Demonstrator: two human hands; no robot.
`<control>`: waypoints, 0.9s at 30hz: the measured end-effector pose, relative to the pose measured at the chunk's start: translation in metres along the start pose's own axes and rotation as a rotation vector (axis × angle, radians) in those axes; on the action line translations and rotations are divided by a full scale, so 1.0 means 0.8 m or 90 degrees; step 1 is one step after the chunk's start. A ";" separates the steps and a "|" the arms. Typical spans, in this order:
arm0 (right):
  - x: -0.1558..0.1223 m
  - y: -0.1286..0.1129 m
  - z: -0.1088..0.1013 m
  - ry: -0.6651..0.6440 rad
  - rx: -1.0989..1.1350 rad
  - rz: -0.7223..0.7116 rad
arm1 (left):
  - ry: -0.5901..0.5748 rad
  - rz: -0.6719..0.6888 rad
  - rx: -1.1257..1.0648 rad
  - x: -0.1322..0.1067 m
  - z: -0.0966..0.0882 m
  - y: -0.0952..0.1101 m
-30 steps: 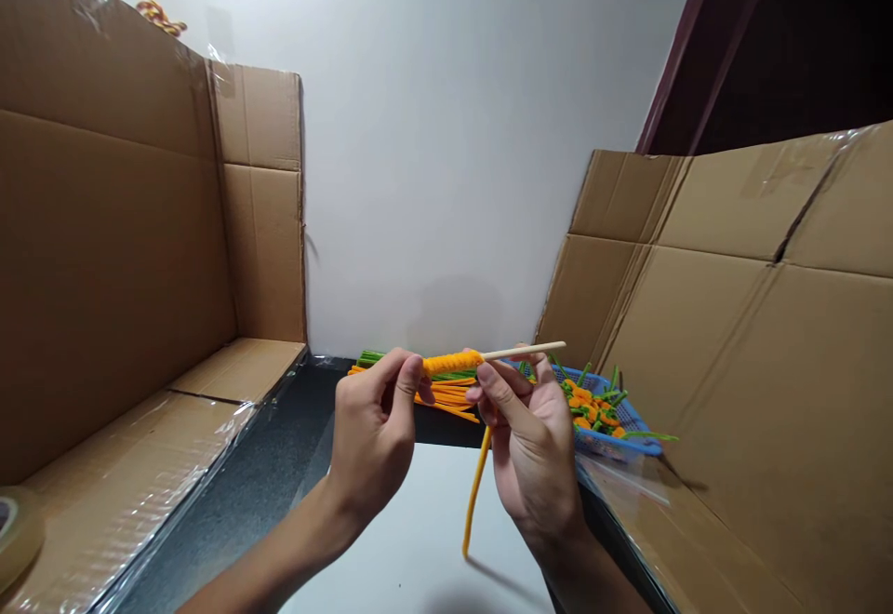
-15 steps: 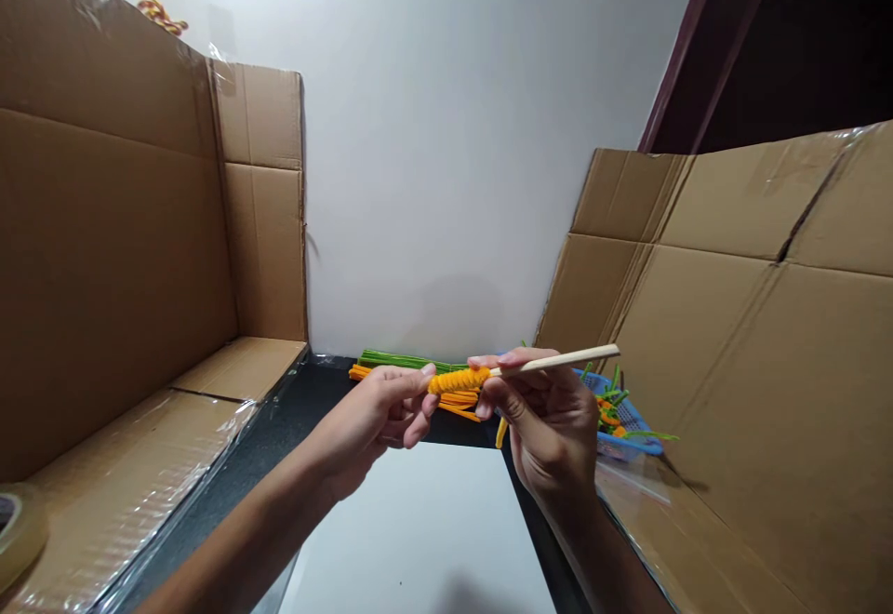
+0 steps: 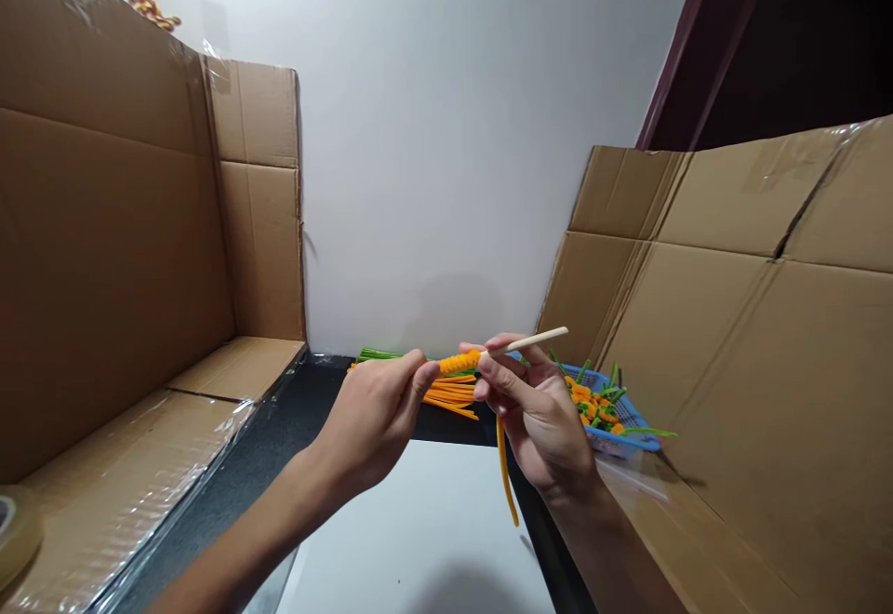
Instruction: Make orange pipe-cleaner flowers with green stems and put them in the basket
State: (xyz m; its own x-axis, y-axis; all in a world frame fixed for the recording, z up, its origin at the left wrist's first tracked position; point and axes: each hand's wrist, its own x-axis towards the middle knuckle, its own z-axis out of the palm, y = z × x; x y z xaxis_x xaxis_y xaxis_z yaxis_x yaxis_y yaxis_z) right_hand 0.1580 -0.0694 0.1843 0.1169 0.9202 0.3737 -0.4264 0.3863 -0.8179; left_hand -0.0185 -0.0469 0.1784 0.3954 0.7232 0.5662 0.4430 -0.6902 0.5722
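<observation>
Centrally, a pale stick (image 3: 536,339), wound on its left portion with an orange fuzzy strand (image 3: 459,363), was held above a white board (image 3: 391,530). The left hand (image 3: 380,414) was closed, its thumb and forefinger pinching the coil and hiding its left end. The right hand (image 3: 548,423) gripped the stick between thumb and fingers at the right edge of the coil; the bare end projected beyond, tilted upward to the right. The strand's loose tail (image 3: 505,470) hung below the right hand, near the board's right edge. Behind lay orange strips (image 3: 450,396), with green strips (image 3: 380,353) farther back. At right, a blue basket (image 3: 618,447) contained orange and green pieces (image 3: 584,400); at far left, a tape roll (image 3: 20,535) rested on cardboard (image 3: 150,470).
</observation>
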 end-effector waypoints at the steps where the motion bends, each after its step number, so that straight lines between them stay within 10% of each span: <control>1: 0.000 -0.002 0.000 -0.009 0.008 0.023 | -0.006 -0.021 -0.061 0.001 0.000 0.000; 10: 0.010 0.001 -0.022 -0.187 -0.126 -0.027 | -0.186 -0.252 -0.656 0.009 0.001 -0.011; 18: 0.018 -0.009 -0.047 -0.313 -0.214 0.103 | -0.367 -0.238 -0.608 0.009 -0.013 -0.021; 27: 0.020 -0.006 -0.039 -0.303 -0.203 0.072 | -0.397 -0.277 -0.676 0.010 -0.006 -0.030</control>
State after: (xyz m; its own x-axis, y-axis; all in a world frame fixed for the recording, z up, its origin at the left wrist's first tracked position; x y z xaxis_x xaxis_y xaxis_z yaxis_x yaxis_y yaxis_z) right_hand 0.1899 -0.0548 0.1805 -0.3604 0.8555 0.3717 -0.1131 0.3555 -0.9278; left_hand -0.0297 -0.0247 0.1717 0.8126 0.5827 0.0117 -0.1052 0.1270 0.9863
